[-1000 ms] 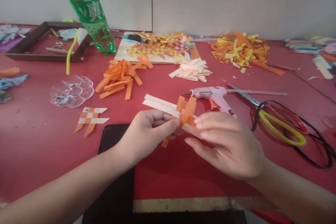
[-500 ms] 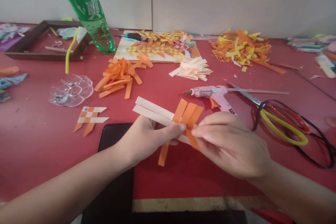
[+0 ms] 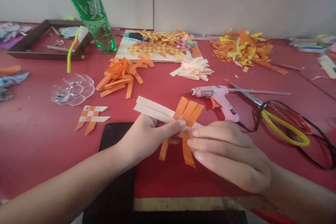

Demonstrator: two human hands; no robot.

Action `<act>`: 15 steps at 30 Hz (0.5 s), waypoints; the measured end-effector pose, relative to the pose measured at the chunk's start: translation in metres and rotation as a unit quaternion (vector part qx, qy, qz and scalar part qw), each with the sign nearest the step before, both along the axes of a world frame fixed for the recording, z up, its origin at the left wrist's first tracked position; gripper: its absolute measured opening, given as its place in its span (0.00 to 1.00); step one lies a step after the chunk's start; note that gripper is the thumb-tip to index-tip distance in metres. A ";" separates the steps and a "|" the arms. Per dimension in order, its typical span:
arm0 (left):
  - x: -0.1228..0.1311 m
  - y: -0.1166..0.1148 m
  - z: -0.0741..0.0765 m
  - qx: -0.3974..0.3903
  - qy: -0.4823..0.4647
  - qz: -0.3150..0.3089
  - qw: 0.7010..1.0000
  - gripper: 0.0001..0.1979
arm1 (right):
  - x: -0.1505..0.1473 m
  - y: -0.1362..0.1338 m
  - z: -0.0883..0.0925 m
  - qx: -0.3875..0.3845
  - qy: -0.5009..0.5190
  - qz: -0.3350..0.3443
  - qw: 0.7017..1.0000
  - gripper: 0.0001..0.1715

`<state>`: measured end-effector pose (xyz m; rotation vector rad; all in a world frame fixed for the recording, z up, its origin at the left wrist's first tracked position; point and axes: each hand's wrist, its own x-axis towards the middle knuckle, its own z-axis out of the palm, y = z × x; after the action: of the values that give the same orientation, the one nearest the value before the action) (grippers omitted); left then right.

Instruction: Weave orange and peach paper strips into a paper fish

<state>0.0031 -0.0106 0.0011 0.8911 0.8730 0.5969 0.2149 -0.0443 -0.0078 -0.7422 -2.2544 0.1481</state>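
My left hand (image 3: 147,131) pinches a small weave of paper strips between thumb and fingers, just above the table. Cream paper strips (image 3: 153,110) run out to its upper left. Crossing them are orange paper strips (image 3: 187,110), with their upper ends fanned above my thumb and lower ends hanging below. At the weave's right side my right hand (image 3: 231,150) has its fingertips closed at the cream strip ends, beside a hanging orange strip (image 3: 188,150); its exact grip is partly hidden. A finished woven paper fish (image 3: 90,114) in orange and cream lies to the left.
Behind my hands lie piles of orange strips (image 3: 118,77) and cream strips (image 3: 194,68). A pink glue gun (image 3: 219,94) and scissors (image 3: 283,126) with a black cord are at right. A leaning green bottle (image 3: 89,10), clear palette (image 3: 75,91) and dark frame (image 3: 23,54) stand left.
My right hand has shifted slightly down, its fingers now more stretched. The right orange strip's lower end has swung down and left, hanging more upright. My left hand keeps its hold.
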 end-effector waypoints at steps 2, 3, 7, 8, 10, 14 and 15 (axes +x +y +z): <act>0.000 0.000 -0.001 -0.001 -0.009 -0.004 1.000 0.08 | -0.004 0.003 0.002 0.084 -0.003 0.062 0.995 0.09; 0.000 -0.001 -0.002 -0.003 -0.012 -0.006 1.000 0.08 | -0.006 0.004 0.004 0.101 -0.011 0.079 0.992 0.09; -0.001 0.001 -0.004 0.015 -0.016 -0.005 1.000 0.08 | -0.010 0.007 0.006 0.077 -0.027 0.097 0.992 0.09; -0.002 0.002 -0.003 0.021 -0.016 -0.008 1.000 0.07 | -0.010 0.007 0.006 0.075 -0.029 0.099 0.992 0.09; -0.003 0.003 -0.002 0.023 -0.007 -0.029 0.999 0.05 | -0.009 0.007 0.006 0.059 -0.033 0.098 0.993 0.10; -0.004 0.004 0.002 0.029 0.056 -0.059 0.996 0.05 | -0.008 0.006 0.005 -0.008 0.038 0.014 0.999 0.20; -0.004 0.004 0.002 0.031 0.065 -0.051 0.996 0.06 | -0.007 0.006 0.004 -0.021 0.077 -0.041 0.996 0.21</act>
<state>-0.0008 -0.0064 0.0036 1.0335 0.9236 0.4844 0.2074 -0.0387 -0.0037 -0.8162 -2.0774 0.2078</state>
